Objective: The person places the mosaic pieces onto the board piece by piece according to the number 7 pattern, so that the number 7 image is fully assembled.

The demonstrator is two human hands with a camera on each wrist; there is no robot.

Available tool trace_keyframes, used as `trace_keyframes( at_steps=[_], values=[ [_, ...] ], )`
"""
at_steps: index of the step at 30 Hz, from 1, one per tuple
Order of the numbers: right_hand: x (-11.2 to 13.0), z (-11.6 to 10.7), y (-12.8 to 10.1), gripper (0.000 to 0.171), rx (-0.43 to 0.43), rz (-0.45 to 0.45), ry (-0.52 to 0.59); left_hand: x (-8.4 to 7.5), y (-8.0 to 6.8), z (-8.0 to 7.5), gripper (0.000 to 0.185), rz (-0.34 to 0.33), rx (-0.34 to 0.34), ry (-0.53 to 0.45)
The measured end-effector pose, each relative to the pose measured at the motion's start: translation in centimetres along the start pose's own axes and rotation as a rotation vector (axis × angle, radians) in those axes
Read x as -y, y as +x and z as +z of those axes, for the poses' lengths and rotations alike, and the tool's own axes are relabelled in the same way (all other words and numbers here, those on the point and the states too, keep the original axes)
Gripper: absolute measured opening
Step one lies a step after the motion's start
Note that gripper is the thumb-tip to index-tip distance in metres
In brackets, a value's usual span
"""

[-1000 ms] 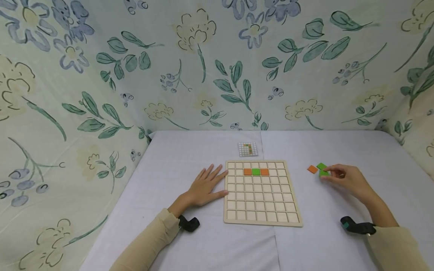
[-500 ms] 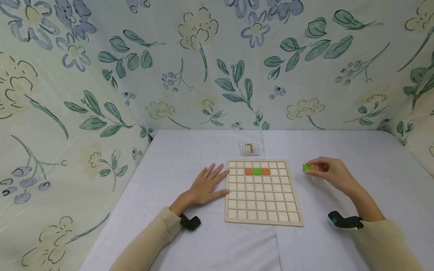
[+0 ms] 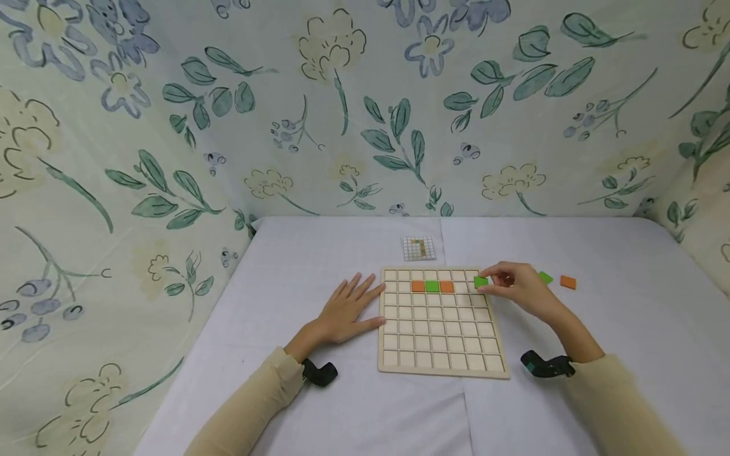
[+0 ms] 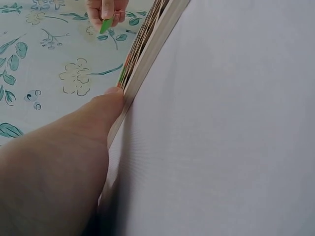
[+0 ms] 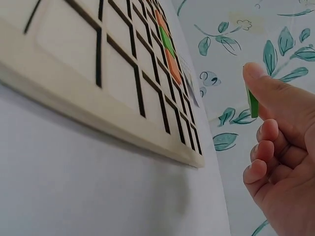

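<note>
A square wooden grid board [image 3: 388, 364] lies on the table, with an orange tile [image 3: 419, 287], a green tile [image 3: 432, 287] and a second orange tile [image 3: 447, 287] side by side in its second row. My right hand [image 3: 521, 291] pinches another green tile [image 3: 481, 282] between thumb and fingers, above the board's upper right edge. That pinched tile shows edge-on in the right wrist view, raised off the board. Flat beside the board, my left hand [image 3: 345, 316] has its fingers spread, and the fingertip and thumb touch the left rim.
Right of the board, partly behind my right hand, lie a loose green tile [image 3: 545, 277] and a loose orange tile [image 3: 568, 282]. A small printed grid card [image 3: 418, 248] lies behind the board. A floral curtain [image 3: 342, 126] rises behind the white-covered table [image 3: 308, 253].
My right hand has picked a green tile from the loose pile and carried it left to the board's upper right edge. The left hand has stayed in place.
</note>
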State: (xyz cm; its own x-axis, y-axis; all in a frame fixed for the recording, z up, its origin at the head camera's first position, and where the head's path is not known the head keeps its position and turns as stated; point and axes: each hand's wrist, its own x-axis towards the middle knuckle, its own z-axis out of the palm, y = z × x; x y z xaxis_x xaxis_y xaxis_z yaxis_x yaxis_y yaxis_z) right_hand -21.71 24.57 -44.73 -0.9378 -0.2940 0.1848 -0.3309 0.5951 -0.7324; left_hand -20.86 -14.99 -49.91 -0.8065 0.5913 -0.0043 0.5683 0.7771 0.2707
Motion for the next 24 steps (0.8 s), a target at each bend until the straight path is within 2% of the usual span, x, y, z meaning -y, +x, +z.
trace_keyframes(
  at_steps=[9,18,24],
  values=[
    [1.0,2.8,1.1,0.025,0.088,-0.016,0.06,0.2,0.0,0.2,0.08,0.006,-0.02,0.002],
    [1.3,4.7,1.7,0.028,0.121,-0.051,0.086,0.3,0.0,0.3,0.08,0.006,-0.033,0.01],
    [1.3,5.3,1.7,0.025,0.125,-0.054,0.063,0.1,-0.1,0.3,0.08,-0.009,-0.012,0.017]
  ],
)
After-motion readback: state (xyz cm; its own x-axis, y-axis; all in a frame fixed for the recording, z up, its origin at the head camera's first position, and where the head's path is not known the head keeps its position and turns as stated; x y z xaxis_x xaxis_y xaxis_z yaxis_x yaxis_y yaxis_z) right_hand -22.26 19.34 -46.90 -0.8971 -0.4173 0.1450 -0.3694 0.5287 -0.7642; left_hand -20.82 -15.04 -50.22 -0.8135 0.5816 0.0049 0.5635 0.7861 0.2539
